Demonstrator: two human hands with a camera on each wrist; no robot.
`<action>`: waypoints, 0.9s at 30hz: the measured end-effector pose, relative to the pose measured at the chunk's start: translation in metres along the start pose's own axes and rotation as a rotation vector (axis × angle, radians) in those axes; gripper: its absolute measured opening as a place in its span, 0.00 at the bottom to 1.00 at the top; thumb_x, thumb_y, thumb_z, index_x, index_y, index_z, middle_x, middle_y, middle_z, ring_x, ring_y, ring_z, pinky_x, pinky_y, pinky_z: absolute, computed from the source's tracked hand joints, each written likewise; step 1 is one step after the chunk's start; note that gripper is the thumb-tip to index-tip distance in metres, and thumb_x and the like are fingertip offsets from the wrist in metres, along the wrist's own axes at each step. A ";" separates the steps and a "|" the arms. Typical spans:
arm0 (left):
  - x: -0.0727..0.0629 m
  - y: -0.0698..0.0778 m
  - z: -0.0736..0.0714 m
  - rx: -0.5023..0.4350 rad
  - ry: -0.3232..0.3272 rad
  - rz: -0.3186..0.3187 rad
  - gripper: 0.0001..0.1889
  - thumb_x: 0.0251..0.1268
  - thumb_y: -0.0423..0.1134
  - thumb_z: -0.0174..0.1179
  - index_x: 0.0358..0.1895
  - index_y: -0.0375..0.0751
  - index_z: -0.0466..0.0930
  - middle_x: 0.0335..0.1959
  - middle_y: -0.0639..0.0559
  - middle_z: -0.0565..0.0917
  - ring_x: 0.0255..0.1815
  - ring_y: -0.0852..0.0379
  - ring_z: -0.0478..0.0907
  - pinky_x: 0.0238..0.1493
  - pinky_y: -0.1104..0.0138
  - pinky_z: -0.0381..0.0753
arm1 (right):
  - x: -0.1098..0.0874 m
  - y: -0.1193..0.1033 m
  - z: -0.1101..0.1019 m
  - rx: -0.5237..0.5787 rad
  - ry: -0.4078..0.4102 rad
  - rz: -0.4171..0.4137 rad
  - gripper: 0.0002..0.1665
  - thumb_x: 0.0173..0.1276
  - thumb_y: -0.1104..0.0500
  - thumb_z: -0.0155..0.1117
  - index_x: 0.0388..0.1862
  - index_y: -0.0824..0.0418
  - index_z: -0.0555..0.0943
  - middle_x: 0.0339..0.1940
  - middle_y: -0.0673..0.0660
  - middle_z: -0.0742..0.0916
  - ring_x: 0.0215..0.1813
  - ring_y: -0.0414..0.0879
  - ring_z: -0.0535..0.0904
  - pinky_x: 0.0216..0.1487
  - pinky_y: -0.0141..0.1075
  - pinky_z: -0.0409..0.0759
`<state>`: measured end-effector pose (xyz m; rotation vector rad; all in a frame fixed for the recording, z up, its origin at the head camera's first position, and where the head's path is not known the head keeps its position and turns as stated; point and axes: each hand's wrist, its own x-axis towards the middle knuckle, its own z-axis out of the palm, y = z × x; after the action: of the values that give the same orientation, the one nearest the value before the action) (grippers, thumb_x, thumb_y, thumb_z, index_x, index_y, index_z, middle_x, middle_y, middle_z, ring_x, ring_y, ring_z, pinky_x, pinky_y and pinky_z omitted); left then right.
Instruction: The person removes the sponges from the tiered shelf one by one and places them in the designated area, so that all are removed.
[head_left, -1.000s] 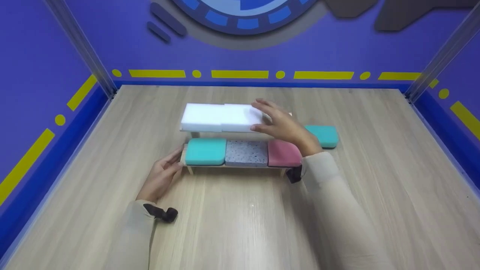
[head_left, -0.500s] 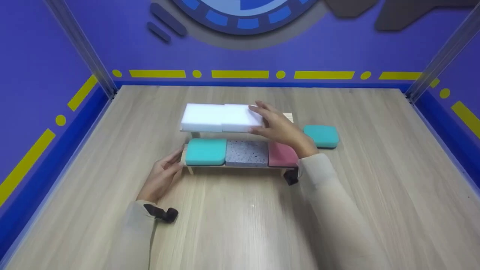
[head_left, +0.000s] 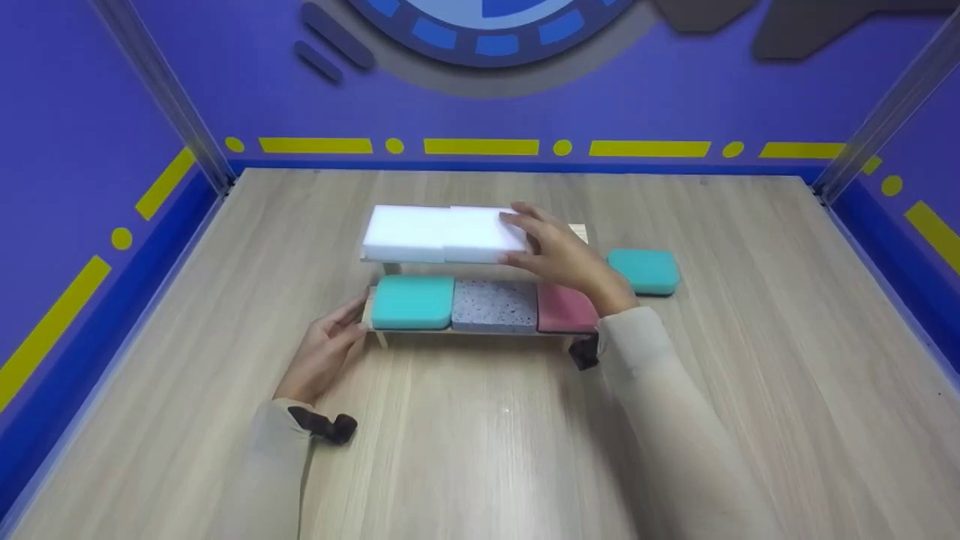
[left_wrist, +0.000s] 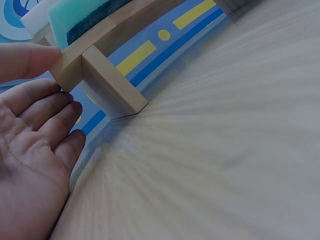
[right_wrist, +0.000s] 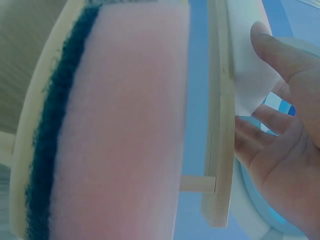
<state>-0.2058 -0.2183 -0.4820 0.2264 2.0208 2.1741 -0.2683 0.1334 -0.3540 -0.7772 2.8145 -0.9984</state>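
A two-tier wooden stand [left_wrist: 114, 82] carries block-shaped sponges. My left hand [head_left: 322, 349] pinches the left end of its lower board between thumb and index finger; the other fingers hang beneath. On the upper tier lie two white sponges end to end, the left white sponge [head_left: 409, 229] touching the right white sponge [head_left: 484, 229]. My right hand [head_left: 562, 255] holds that right one by its outer end, thumb in front and fingers behind. Along the lower tier sit a teal sponge [head_left: 412, 302], a speckled grey sponge [head_left: 495, 306] and a pink sponge [right_wrist: 125, 120], partly hidden by my right wrist in the head view.
Another teal sponge [head_left: 643, 271] lies on the wooden table [head_left: 465, 450] to the right of the stand. Bare board of the upper tier [head_left: 579, 232] shows behind my right hand. Blue panels [head_left: 480, 116] wall in the back and both sides.
My right hand has shifted slightly left along the end of the right white sponge, uncovering more of the loose teal sponge. My left hand and the sponges have not visibly moved.
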 end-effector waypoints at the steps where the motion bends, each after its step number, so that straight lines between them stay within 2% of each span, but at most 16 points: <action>1: 0.000 0.000 0.000 -0.008 -0.006 0.000 0.31 0.70 0.32 0.52 0.74 0.34 0.53 0.77 0.45 0.54 0.78 0.54 0.50 0.73 0.72 0.58 | 0.000 0.000 0.000 -0.001 0.001 0.000 0.39 0.66 0.48 0.64 0.73 0.54 0.64 0.77 0.56 0.62 0.73 0.54 0.63 0.74 0.48 0.65; 9: 0.001 -0.001 0.002 -0.080 0.007 0.022 0.31 0.69 0.26 0.50 0.73 0.29 0.52 0.77 0.41 0.53 0.78 0.51 0.48 0.67 0.79 0.64 | 0.000 0.001 -0.001 -0.016 0.013 -0.010 0.39 0.66 0.49 0.65 0.73 0.55 0.65 0.75 0.55 0.65 0.63 0.52 0.70 0.69 0.46 0.72; 18: 0.002 0.000 0.002 -0.084 0.016 0.017 0.31 0.68 0.27 0.51 0.73 0.29 0.53 0.76 0.40 0.55 0.77 0.49 0.52 0.67 0.77 0.66 | -0.002 0.000 -0.003 -0.022 0.020 -0.028 0.39 0.65 0.49 0.66 0.72 0.57 0.66 0.74 0.57 0.67 0.54 0.51 0.73 0.60 0.44 0.77; 23: 0.001 0.000 0.001 -0.060 0.004 0.015 0.31 0.69 0.29 0.52 0.73 0.30 0.53 0.76 0.41 0.55 0.77 0.50 0.51 0.68 0.77 0.65 | -0.003 0.002 -0.003 -0.023 0.020 -0.035 0.38 0.64 0.49 0.67 0.71 0.57 0.67 0.73 0.58 0.67 0.57 0.53 0.74 0.63 0.45 0.76; 27: 0.000 0.000 0.000 -0.028 0.001 0.010 0.32 0.69 0.30 0.52 0.74 0.32 0.53 0.76 0.43 0.56 0.77 0.52 0.52 0.69 0.75 0.62 | -0.004 0.003 -0.004 -0.027 0.024 -0.031 0.37 0.65 0.50 0.66 0.71 0.56 0.67 0.74 0.58 0.67 0.66 0.54 0.71 0.69 0.47 0.72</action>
<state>-0.2060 -0.2182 -0.4820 0.2322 1.9921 2.2078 -0.2668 0.1397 -0.3534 -0.8201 2.8500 -0.9833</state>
